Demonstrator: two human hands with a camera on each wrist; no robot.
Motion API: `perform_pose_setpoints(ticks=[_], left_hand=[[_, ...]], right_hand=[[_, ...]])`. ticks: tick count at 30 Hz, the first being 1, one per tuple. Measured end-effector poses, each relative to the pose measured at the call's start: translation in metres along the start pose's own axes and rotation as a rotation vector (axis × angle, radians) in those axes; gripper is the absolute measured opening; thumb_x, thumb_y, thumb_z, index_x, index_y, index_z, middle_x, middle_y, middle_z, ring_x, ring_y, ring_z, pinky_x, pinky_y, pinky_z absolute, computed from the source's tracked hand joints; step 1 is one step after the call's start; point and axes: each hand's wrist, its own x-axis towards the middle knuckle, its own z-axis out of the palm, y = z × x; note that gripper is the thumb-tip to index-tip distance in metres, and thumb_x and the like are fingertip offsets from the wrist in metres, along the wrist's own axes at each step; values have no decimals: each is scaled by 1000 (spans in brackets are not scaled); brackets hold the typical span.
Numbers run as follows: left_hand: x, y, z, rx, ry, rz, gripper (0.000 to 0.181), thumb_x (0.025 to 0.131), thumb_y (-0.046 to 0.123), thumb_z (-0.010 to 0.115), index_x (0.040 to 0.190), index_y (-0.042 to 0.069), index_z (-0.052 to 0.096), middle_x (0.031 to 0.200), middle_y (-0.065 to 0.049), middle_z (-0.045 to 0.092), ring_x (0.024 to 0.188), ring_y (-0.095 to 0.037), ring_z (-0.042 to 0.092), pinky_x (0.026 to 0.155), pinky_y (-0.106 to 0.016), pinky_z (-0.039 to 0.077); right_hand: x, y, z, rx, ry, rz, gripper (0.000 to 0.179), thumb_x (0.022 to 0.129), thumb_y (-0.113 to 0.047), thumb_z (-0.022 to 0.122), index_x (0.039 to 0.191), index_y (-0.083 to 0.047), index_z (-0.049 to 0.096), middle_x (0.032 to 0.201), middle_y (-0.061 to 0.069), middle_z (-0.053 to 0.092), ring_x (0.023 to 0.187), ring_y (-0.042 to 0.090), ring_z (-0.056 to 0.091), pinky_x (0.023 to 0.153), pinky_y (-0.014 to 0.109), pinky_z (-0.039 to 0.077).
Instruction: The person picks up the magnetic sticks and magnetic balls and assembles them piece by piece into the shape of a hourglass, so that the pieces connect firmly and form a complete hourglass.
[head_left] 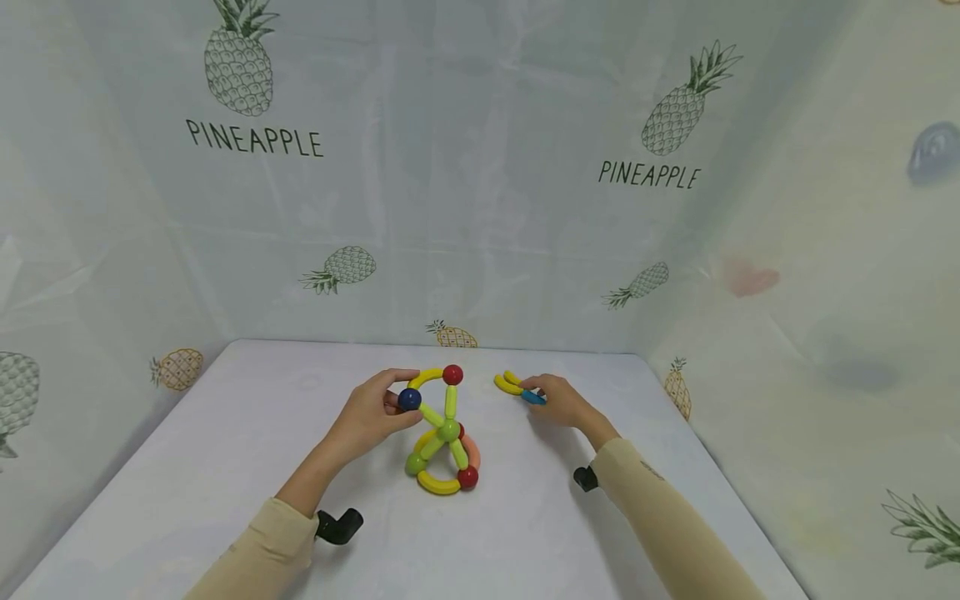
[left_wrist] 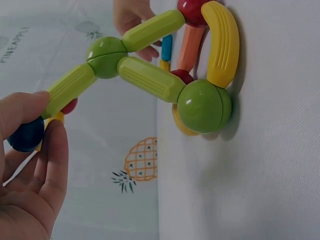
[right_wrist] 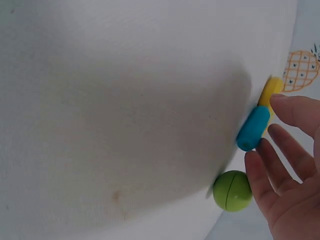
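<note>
My left hand grips the upper left of a magnetic stick-and-ball structure, fingers and thumb around the dark blue ball and its adjoining sticks. A green ball joins several light-green sticks at the structure's middle, and a red ball tops it. Its base is a ring of curved sticks and balls standing on the table. Farther right, my right hand reaches over a blue stick and yellow curved sticks, thumb and fingers apart. Beside those fingers lies a loose green ball, hidden in the head view.
The white table ends at a hanging sheet printed with pineapples, which also runs along the sides. A black wrist camera mount juts from the left sleeve, another from the right.
</note>
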Motion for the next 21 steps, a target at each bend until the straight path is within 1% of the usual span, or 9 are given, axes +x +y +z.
perform_pose_setpoints(ticks=[6, 11, 15, 17, 21], left_hand=[[0, 0, -1, -5, -3, 11, 70, 87, 14, 89, 150, 17, 58, 115, -5, 68, 88, -18, 65, 75, -25, 60], [0, -1, -1, 0, -1, 11, 70, 87, 14, 89, 150, 17, 58, 115, -4, 68, 88, -17, 65, 76, -26, 60], [0, -1, 0, -2, 2, 5, 71, 87, 14, 90, 150, 18, 58, 115, -4, 67, 89, -18, 65, 76, -26, 60], [0, -1, 0, -4, 2, 3, 71, 87, 14, 90, 150, 18, 58, 114, -4, 67, 88, -18, 65, 76, -26, 60], [0, -1, 0, -5, 4, 5, 70, 87, 13, 90, 150, 18, 58, 113, -5, 67, 87, -18, 65, 75, -25, 60]], right_hand=[[3, 4, 3, -2, -17, 14, 43, 98, 2, 71, 140, -3, 66, 140, 15, 67, 119, 34, 65, 106, 52, 53], [3, 4, 5, -11, -27, -14, 39, 96, 5, 73, 134, -3, 70, 127, 12, 71, 111, 29, 65, 101, 48, 55], [3, 3, 7, -45, -35, -16, 36, 94, 7, 72, 128, -5, 74, 116, 8, 71, 107, 25, 65, 99, 45, 56], [3, 2, 8, -47, -41, -13, 36, 94, 8, 71, 127, -5, 75, 114, 7, 71, 107, 24, 65, 98, 45, 56], [1, -1, 10, -13, -50, -9, 31, 95, 10, 69, 121, -5, 77, 113, 7, 71, 104, 24, 65, 97, 45, 58]])
